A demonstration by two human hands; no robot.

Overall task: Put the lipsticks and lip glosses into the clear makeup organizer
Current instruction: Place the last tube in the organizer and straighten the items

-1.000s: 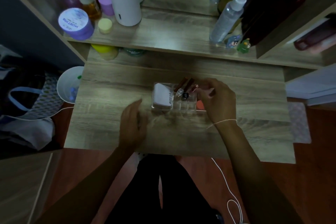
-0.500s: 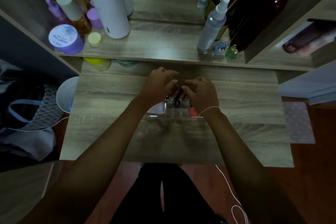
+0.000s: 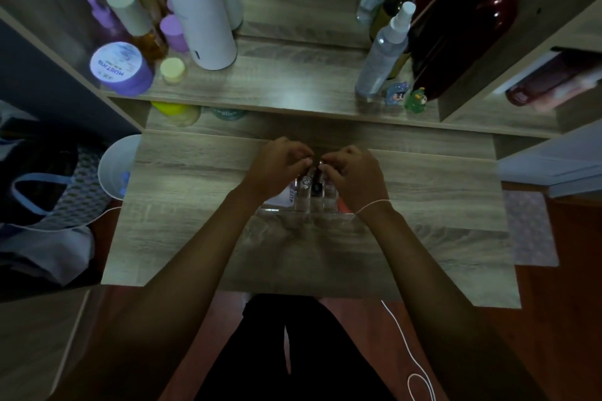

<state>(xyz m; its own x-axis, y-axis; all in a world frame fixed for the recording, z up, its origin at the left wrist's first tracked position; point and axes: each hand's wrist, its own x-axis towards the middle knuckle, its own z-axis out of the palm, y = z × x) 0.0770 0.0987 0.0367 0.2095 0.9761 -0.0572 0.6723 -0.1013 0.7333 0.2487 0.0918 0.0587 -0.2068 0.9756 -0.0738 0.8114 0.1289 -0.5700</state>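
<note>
At frame centre, a clear plastic organizer (image 3: 303, 205) sits on the wood-grain table (image 3: 195, 205), slim tubes (image 3: 316, 184) standing upright in its compartments. Left hand (image 3: 277, 166) and right hand (image 3: 353, 172) curl over it, fingertips pinched together above the tubes; what they grasp cannot be told.

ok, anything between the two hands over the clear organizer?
Head view: between the left hand and right hand stand tube tops in the clear organizer, a clear-capped tube and a dark-capped one.

Organizer (image 3: 304, 205) on table (image 3: 195, 205), hands above it, bottles on shelf (image 3: 293, 88) behind
</note>
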